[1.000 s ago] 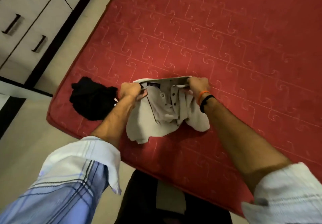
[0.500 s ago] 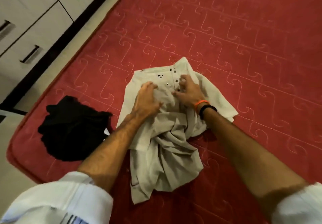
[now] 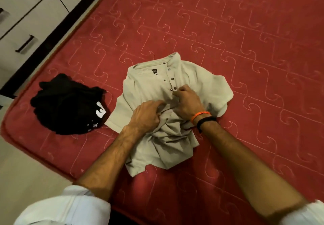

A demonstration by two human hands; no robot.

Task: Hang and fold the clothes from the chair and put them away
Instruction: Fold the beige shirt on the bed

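- Head view: we look down at a beige shirt lying front-up on a red mattress, collar pointing away from us, its button placket open down the chest.
- Our left hand sits on the middle of the shirt, fingers curled into the bunched cloth and gripping a fold of it.
- Our right hand is just beside the left one, fingers bent and pinching the fabric at the lower end of the placket, right under the last visible buttons.
- Beyond both grips the collar and chest lie fairly flat; on the near side of the grips the lower part of the shirt is crumpled and twisted into folds toward us.
- To the right of the right hand one short sleeve spreads out flat on the mattress.
- The right wrist carries an orange band and next to it a black band.
- Well to the left of the left hand, apart from the beige shirt, a black garment with white print lies heaped near the corner of the mattress.
- Farther left still, past the mattress edge, stand pale drawers with dark handles.
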